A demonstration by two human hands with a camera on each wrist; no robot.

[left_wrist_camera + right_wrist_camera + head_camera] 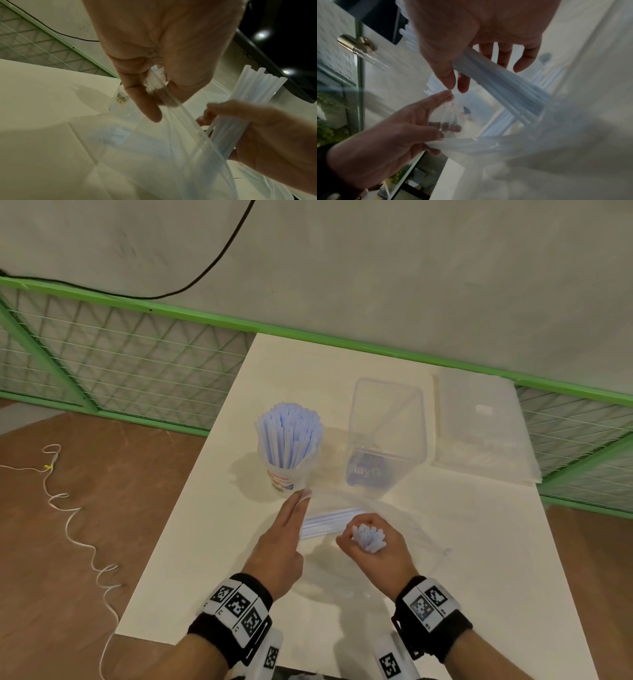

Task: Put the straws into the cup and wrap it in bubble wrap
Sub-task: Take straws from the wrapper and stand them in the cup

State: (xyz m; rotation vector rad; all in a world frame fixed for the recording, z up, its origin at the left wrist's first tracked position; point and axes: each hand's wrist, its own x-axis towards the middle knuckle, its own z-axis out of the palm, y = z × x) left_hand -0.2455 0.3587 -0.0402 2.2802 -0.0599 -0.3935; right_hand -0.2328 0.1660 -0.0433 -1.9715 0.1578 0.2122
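Note:
A clear printed cup (287,477) stands upright on the white table (479,542), packed with pale blue straws (289,434). Just in front of it lies a clear plastic bag (404,529) with a few loose straws (325,522) inside. My left hand (301,501) reaches toward the cup's base, and in the left wrist view it (154,93) pinches the bag's gathered edge (155,79). My right hand (368,539) grips a bundle of straws (254,102), ends up, at the bag's mouth; the bundle (501,83) slants down into the bag.
An empty clear container (387,433) with a blue label stands right of the cup. A stack of bubble wrap sheets (483,433) lies at the back right corner. A green mesh fence (137,364) runs behind the table. A white cord (82,542) trails on the floor to the left.

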